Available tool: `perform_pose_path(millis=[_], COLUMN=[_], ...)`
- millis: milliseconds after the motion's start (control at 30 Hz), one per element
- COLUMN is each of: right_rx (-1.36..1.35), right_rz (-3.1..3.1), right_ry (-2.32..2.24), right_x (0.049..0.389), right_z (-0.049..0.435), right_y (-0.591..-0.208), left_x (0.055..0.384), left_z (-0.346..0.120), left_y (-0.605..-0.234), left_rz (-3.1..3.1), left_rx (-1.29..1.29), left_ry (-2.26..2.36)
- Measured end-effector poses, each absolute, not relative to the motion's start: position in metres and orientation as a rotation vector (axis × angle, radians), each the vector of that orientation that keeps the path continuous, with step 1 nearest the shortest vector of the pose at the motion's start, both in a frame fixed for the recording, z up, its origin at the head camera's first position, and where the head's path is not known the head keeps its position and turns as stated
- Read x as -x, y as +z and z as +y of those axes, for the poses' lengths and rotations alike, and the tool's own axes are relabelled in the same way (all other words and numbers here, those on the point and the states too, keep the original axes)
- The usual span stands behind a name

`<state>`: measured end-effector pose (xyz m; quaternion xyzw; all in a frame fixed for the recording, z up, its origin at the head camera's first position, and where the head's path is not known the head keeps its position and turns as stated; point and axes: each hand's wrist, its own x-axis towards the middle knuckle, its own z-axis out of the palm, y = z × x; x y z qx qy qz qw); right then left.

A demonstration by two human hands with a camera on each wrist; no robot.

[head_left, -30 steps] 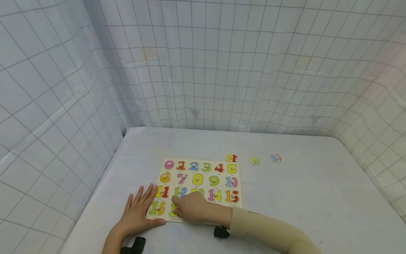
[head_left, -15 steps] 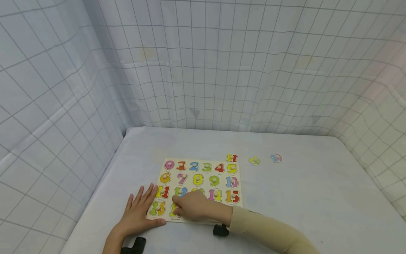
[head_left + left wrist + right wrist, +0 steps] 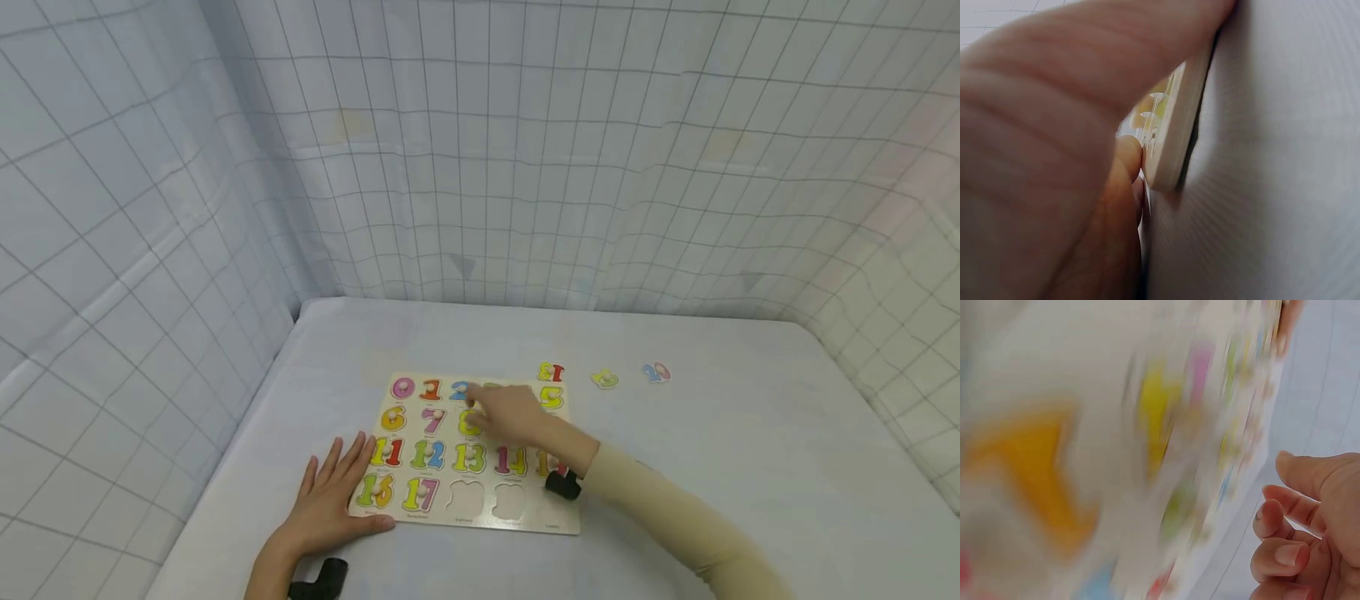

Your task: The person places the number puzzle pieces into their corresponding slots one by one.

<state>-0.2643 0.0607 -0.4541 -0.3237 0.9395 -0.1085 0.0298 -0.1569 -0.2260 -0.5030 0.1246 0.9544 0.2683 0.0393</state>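
Note:
A wooden number puzzle board (image 3: 445, 512) lies on the white table, with knobbed number pieces in most recesses. My left hand (image 3: 326, 504) rests flat at its lower left corner, fingers spread along the side. In the left wrist view, the thumb lies by the board's pale edge (image 3: 1179, 131). My right hand (image 3: 513, 414) is over the upper middle of the board, hiding several numbers. In the right wrist view, its fingers (image 3: 1279, 556) are loosely curled, apart from the thumb, holding nothing. The 17 piece (image 3: 420, 494) sits in the bottom row beside bare recesses (image 3: 465, 500).
A yellow-and-red number piece (image 3: 551, 372) lies turned around by the board's top right edge. Right of it are a yellow-green piece (image 3: 604, 379) and a blue-and-pink 20 (image 3: 656, 372). Gridded white curtains (image 3: 480, 167) surround the table. A black wrist device (image 3: 562, 485) covers part of the board.
My right hand has left the 17 piece and moved up and right across the board, uncovering 13, 17 and bottom-row recesses. My left hand has stayed in place.

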Motion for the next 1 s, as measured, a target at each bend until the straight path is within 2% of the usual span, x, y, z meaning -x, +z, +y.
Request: perform_pose_path(millis=[200, 367, 533, 1000], right_rx=[0.756, 0.595, 0.513, 0.530], right_rz=[3.023, 3.031, 2.973, 3.012], right_ry=[-0.330, -0.352, -0.381, -0.484], right_x=[0.310, 0.329, 0.335, 0.337], right_z=[0.116, 0.141, 0.149, 0.165], right_y=[-0.451, -0.454, -0.460, -0.469], left_x=[0.157, 0.157, 0.155, 0.156], left_z=[-0.228, -0.230, -0.228, -0.226], left_y=[-0.507, -0.510, -0.507, -0.505], left_rz=[2.922, 2.928, 2.922, 2.924], left_rx=[-0.367, -0.363, -0.368, -0.367], left_ry=[0.808, 0.809, 0.824, 0.812])
